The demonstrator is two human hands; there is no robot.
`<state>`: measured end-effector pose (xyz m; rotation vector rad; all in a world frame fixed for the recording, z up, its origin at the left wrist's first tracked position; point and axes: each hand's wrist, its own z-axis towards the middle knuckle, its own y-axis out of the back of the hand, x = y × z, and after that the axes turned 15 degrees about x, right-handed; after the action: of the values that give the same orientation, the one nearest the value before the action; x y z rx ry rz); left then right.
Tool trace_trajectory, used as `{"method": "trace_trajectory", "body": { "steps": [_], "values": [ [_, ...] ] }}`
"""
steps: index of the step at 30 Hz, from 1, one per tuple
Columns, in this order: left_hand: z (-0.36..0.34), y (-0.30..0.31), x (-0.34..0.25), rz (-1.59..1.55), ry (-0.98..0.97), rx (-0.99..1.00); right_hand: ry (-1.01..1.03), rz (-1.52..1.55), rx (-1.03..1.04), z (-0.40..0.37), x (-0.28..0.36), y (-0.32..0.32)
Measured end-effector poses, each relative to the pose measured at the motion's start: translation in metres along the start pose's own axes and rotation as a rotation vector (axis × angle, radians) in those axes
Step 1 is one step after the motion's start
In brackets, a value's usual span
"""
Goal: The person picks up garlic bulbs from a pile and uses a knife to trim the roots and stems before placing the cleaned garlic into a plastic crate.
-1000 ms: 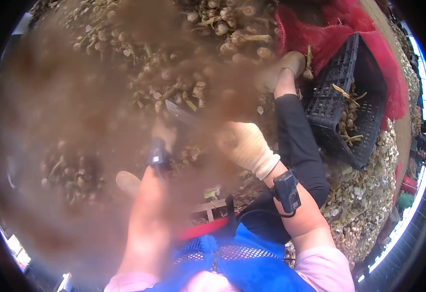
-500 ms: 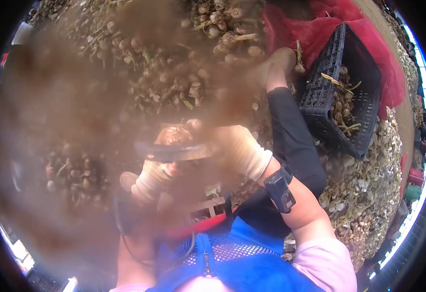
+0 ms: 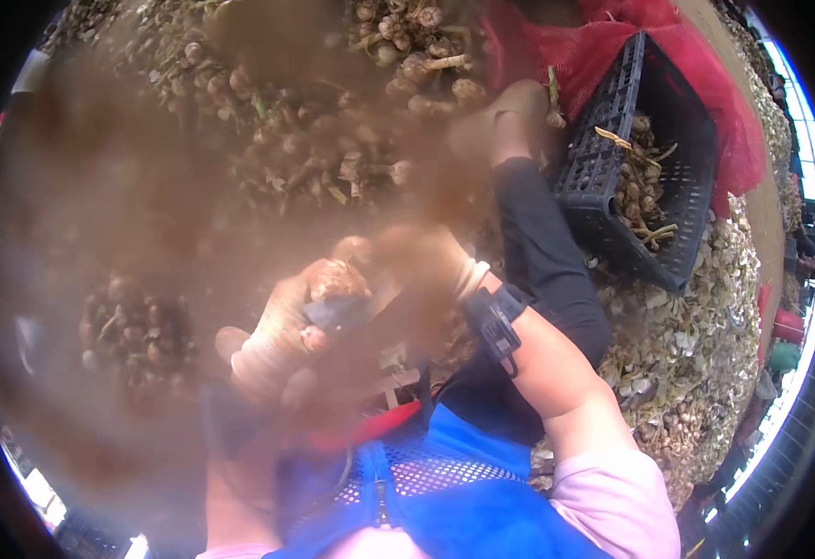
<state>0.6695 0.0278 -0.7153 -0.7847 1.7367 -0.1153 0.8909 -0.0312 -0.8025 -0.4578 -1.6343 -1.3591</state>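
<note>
My left hand (image 3: 272, 335), in a pale glove, is closed around garlic bulbs (image 3: 340, 278) that stick out at its fingers. A dark flat piece, perhaps a blade (image 3: 335, 313), lies against the bulbs; which hand it belongs to I cannot make out. Close by on the right is my right hand (image 3: 434, 261), gloved as well, its fingers hidden by a brown smear on the lens. Below the hands, between my legs, a pale frame-like part (image 3: 398, 382) and something red (image 3: 384, 424) show partly.
Heaped garlic (image 3: 352, 140) covers the ground ahead, with a smaller pile (image 3: 137, 326) on the left. A tilted black crate (image 3: 598, 168) holding garlic stands at right beside red netting (image 3: 738, 130). Peelings and trimmings (image 3: 678, 345) cover the ground on the right. Brown smears blur the left half.
The long dark blade-like piece that spanned both hands now shows only as a short part by the left hand. My right hand has shifted slightly left; the view has shifted a little.
</note>
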Motion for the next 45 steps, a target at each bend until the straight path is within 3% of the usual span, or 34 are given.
{"method": "trace_trajectory", "body": {
  "steps": [2, 8, 9, 11, 12, 14, 16, 17, 19, 21, 26, 29, 31, 34, 35, 36, 38, 39, 40, 41, 42, 43, 45],
  "values": [
    [-0.001, 0.006, 0.008, 0.12, -0.027, 0.036, -0.014, -0.096, 0.034, -0.001, -0.009, -0.005],
    [-0.001, 0.014, 0.02, 0.247, -0.085, 0.061, -0.005, 0.053, -0.025, -0.003, -0.016, -0.011],
    [-0.001, 0.014, 0.021, 0.272, -0.083, 0.055, -0.045, -0.016, 0.003, -0.007, -0.017, -0.011],
    [-0.016, -0.001, 0.003, -0.158, -0.072, 0.034, -0.299, -0.092, 0.095, -0.016, -0.04, -0.001],
    [-0.016, 0.007, 0.003, -0.209, -0.135, 0.05, -0.429, -0.122, 0.132, -0.019, -0.045, 0.001],
    [-0.016, 0.019, -0.002, -0.315, -0.258, 0.091, -0.353, 0.026, -0.055, -0.01, -0.042, -0.001],
    [-0.009, 0.016, -0.021, -0.048, -0.408, 0.026, -0.245, 0.195, -0.184, 0.002, -0.033, -0.006],
    [-0.013, 0.015, -0.026, 0.042, -0.194, -0.122, -0.127, 0.041, -0.264, 0.007, -0.029, -0.007],
    [-0.008, 0.021, -0.012, -0.056, -0.327, -0.194, -0.236, 0.129, -0.263, 0.007, -0.016, -0.004],
    [0.001, 0.011, -0.016, -0.126, -0.431, -0.261, -0.218, 0.206, -0.282, 0.006, 0.0, -0.01],
    [0.013, -0.011, -0.03, -0.794, -0.611, -0.221, -0.282, 0.523, -0.274, 0.012, 0.059, -0.007],
    [0.025, -0.031, -0.035, -0.754, -0.608, -0.504, -0.242, 0.443, -0.245, 0.014, 0.066, -0.007],
    [0.03, -0.024, -0.009, -0.818, -0.796, -0.195, -0.239, 0.522, -0.242, 0.013, 0.061, -0.013],
    [0.016, -0.001, -0.004, -1.029, -0.761, -0.118, -0.381, 0.608, -0.171, 0.003, 0.038, -0.028],
    [0.001, -0.001, -0.013, -0.864, -0.833, -0.363, -0.449, 0.66, -0.145, 0.003, 0.036, -0.028],
    [-0.02, 0.011, -0.022, -0.798, -0.932, -0.476, -0.472, 0.758, -0.163, -0.001, 0.037, -0.025],
    [-0.072, 0.053, -0.037, -0.823, -1.202, -0.392, -0.525, 0.956, -0.183, 0.002, 0.05, -0.005],
    [-0.092, 0.071, -0.039, -0.852, -1.26, -0.295, -0.398, 0.743, -0.329, 0.004, 0.04, -0.013],
    [-0.097, 0.085, -0.035, -0.856, -1.247, -0.221, -0.393, 0.737, -0.333, 0.005, 0.033, -0.009],
    [-0.086, 0.094, -0.029, -0.745, -1.107, -0.175, -0.388, 0.731, -0.336, 0.007, 0.025, -0.006],
    [-0.069, 0.095, -0.01, -0.701, -0.975, -0.257, -0.346, 0.71, -0.362, 0.008, 0.017, -0.004],
    [-0.05, 0.093, 0.006, -0.658, -0.839, -0.322, -0.36, 0.874, -0.436, 0.011, 0.029, 0.009],
    [0.026, 0.069, 0.055, -0.003, -0.201, -0.477, -0.379, 1.023, -0.544, 0.013, 0.045, 0.032]
  ]
}}
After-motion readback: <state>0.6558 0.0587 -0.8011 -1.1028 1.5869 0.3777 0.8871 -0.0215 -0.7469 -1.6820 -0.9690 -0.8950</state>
